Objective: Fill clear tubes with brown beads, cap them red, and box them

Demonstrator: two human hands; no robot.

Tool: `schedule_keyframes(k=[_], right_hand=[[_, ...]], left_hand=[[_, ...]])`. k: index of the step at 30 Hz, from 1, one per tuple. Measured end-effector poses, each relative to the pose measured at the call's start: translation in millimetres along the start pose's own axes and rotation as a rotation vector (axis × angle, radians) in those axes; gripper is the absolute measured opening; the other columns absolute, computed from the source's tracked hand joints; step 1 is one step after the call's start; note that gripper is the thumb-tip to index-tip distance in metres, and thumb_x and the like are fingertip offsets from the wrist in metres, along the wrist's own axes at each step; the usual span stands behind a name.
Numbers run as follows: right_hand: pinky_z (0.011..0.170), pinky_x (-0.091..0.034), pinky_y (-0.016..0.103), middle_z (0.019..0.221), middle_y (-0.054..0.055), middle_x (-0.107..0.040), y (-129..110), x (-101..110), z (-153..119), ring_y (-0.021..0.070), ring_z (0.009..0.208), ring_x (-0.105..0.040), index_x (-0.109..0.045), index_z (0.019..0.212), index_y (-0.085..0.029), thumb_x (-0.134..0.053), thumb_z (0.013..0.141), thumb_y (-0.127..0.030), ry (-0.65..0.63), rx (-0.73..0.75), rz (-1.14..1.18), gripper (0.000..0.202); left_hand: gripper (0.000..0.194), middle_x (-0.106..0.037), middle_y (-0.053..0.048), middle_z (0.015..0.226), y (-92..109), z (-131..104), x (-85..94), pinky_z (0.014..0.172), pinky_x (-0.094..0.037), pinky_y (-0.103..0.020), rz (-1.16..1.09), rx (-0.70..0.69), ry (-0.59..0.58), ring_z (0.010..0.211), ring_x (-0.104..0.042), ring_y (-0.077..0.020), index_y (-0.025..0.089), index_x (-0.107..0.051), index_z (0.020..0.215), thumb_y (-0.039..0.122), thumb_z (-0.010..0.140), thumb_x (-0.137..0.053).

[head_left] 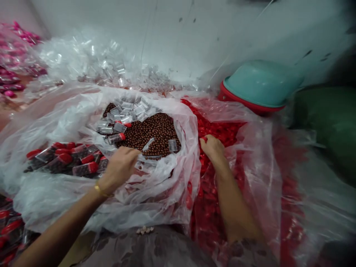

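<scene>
My left hand, with a yellow bracelet at the wrist, is closed at the near edge of a heap of brown beads; what its fingers hold is too blurred to make out. Small clear containers lie at the back of the heap, inside a white plastic bag. Bead-filled containers with red caps are piled on the left. Over a mass of red caps to the right, my right hand is pinched on a red cap.
A teal basin rests on a red one at the back right. Clear plastic is heaped along the wall, with pink items at the far left. More filled containers lie at the lower left.
</scene>
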State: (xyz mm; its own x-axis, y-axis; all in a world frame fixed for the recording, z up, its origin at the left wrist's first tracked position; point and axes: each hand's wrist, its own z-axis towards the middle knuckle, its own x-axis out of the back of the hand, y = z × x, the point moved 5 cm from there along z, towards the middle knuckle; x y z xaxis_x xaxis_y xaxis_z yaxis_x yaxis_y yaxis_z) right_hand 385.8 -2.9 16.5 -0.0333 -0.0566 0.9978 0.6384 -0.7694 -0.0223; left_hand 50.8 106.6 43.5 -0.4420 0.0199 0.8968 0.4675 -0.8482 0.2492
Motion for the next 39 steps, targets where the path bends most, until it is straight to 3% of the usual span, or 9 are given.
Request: schedule_keyframes(k=[4, 7, 9, 13, 15, 21, 29, 33, 39], right_hand=[[0.071, -0.044, 0.036, 0.09, 0.018, -0.068, 21.0, 0.5, -20.8, 0.0278, 0.082, -0.063, -0.056, 0.118, -0.011, -0.035, 0.087, -0.036, 0.078, -0.101, 0.179, 0.045], [0.073, -0.045, 0.035, 0.094, 0.014, -0.069, 27.1, -8.3, -36.6, 0.0257, 0.084, -0.063, -0.051, 0.126, -0.013, -0.032, 0.087, -0.037, 0.165, -0.067, 0.366, 0.049], [0.075, -0.046, 0.035, 0.096, 0.014, -0.069, 26.5, -15.1, -43.0, 0.0247, 0.085, -0.062, -0.051, 0.127, -0.012, -0.031, 0.086, -0.036, 0.193, -0.058, 0.434, 0.051], [0.077, -0.046, 0.035, 0.101, 0.016, -0.068, 20.1, -19.6, -45.8, 0.0249, 0.089, -0.062, -0.053, 0.125, -0.01, -0.031, 0.084, -0.036, 0.21, -0.03, 0.469, 0.053], [0.078, -0.046, 0.035, 0.103, 0.016, -0.067, 18.7, -18.7, -44.9, 0.025, 0.09, -0.062, -0.054, 0.125, -0.01, -0.031, 0.084, -0.036, 0.221, -0.023, 0.475, 0.054], [0.075, -0.046, 0.034, 0.1, 0.016, -0.069, 21.1, -21.6, -43.1, 0.0245, 0.086, -0.063, -0.058, 0.12, -0.01, -0.034, 0.083, -0.036, 0.307, 0.017, 0.472, 0.051], [0.07, -0.046, 0.034, 0.096, 0.016, -0.069, 21.2, -25.9, -40.9, 0.0254, 0.082, -0.063, -0.061, 0.116, -0.01, -0.036, 0.083, -0.036, 0.38, 0.075, 0.446, 0.049], [0.07, -0.046, 0.034, 0.096, 0.017, -0.069, 20.3, -26.7, -40.6, 0.026, 0.083, -0.063, -0.061, 0.116, -0.01, -0.035, 0.083, -0.038, 0.375, 0.062, 0.43, 0.05], [0.068, -0.046, 0.034, 0.095, 0.017, -0.069, 19.6, -25.8, -42.0, 0.0255, 0.08, -0.064, -0.062, 0.114, -0.009, -0.036, 0.084, -0.037, 0.401, 0.089, 0.437, 0.049]], left_hand=[[0.023, -0.061, -0.01, 0.093, 57.8, 50.3, -52.7, 0.076, -0.043, -0.034, 0.014, -0.228, -0.194, 0.088, -0.053, -0.0216, 0.017, -0.061, 0.099, 0.016, 0.088, -0.04], [0.022, -0.059, -0.012, 0.089, 66.4, 82.1, -77.6, 0.072, -0.041, -0.035, 0.041, -0.089, -0.252, 0.086, -0.053, -0.0235, 0.012, -0.059, 0.1, 0.022, 0.089, -0.041], [0.026, -0.057, -0.014, 0.101, 69.3, 96.6, -81.9, 0.072, -0.04, -0.035, 0.084, -0.106, -0.188, 0.091, -0.052, -0.0245, 0.013, -0.055, 0.109, 0.018, 0.088, -0.04], [0.024, -0.054, -0.011, 0.112, 82.7, 102.1, -85.4, 0.082, -0.035, -0.039, 0.158, -0.597, -0.131, 0.1, -0.047, -0.0246, 0.019, -0.057, 0.103, 0.015, 0.088, -0.039], [0.02, -0.056, -0.01, 0.102, 77.7, 101.4, -90.5, 0.081, -0.034, -0.039, 0.177, -0.674, -0.174, 0.095, -0.048, -0.0236, 0.018, -0.06, 0.093, 0.018, 0.088, -0.04], [0.026, -0.061, -0.006, 0.101, 39.9, 99.5, -86.4, 0.08, -0.036, -0.033, 0.118, -0.315, -0.186, 0.091, -0.052, -0.019, 0.025, -0.057, 0.112, 0.028, 0.091, -0.042], [0.031, -0.066, -0.014, 0.094, -31.1, 94.7, -46.0, 0.075, -0.044, -0.032, 0.271, 0.141, -0.41, 0.093, -0.061, -0.0254, 0.01, -0.061, 0.1, 0.034, 0.087, -0.046], [0.027, -0.066, -0.018, 0.096, -37.2, 114.7, -62.2, 0.081, -0.045, -0.035, 0.197, 0.166, -0.518, 0.099, -0.06, -0.0299, 0.007, -0.065, 0.091, 0.028, 0.084, -0.048], [0.021, -0.066, -0.02, 0.094, -25.5, 150.0, -100.4, 0.085, -0.046, -0.037, 0.019, 0.199, -0.44, 0.099, -0.061, -0.0305, 0.006, -0.067, 0.087, 0.009, 0.074, -0.051]])
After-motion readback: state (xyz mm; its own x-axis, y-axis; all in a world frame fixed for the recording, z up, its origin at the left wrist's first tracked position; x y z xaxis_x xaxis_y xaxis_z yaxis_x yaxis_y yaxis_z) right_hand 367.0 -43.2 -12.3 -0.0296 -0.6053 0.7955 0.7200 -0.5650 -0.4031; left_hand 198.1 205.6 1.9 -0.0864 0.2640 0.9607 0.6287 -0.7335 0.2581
